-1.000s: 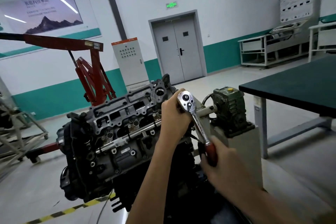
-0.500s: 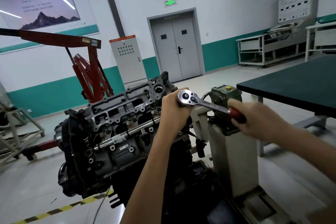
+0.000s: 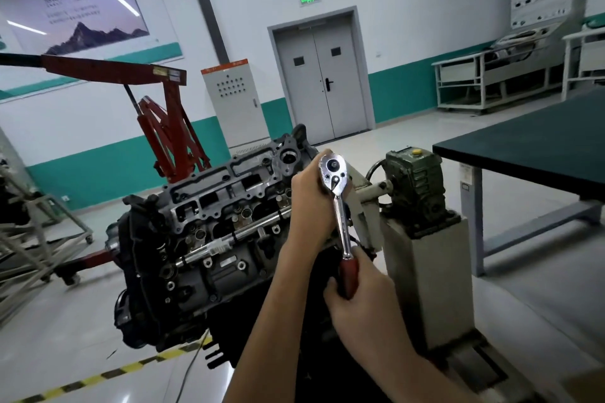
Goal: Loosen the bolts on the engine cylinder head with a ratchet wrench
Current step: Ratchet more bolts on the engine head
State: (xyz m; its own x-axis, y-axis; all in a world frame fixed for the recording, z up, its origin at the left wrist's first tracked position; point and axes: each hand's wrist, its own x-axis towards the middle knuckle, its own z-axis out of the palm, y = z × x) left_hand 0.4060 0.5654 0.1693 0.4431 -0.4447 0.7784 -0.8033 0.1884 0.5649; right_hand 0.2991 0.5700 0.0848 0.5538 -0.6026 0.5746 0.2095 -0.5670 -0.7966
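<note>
Your left hand [image 3: 309, 206] is wrapped around the head end of the ratchet wrench [image 3: 339, 216]. Its fingers curl beneath the shiny round head, right at the near-right end of the cylinder head [image 3: 222, 193]. Whatever bolt or socket sits under the wrench is hidden by your hand. The wrench shaft points down toward you, and your right hand [image 3: 360, 298] grips its red handle [image 3: 349, 275] with the fingers closed around it. The cylinder head sits on top of the dark engine [image 3: 170, 275], tilted so its open face with the bolt holes looks up and to your left. Just right of the wrench, a pale stand [image 3: 429, 288] carries a green gearbox [image 3: 415, 183]. A dark green counter [image 3: 540, 147] stands to the right, well apart. Behind the engine is a red hoist [image 3: 167, 127], and a grey double door [image 3: 322, 82] is in the far wall.
</note>
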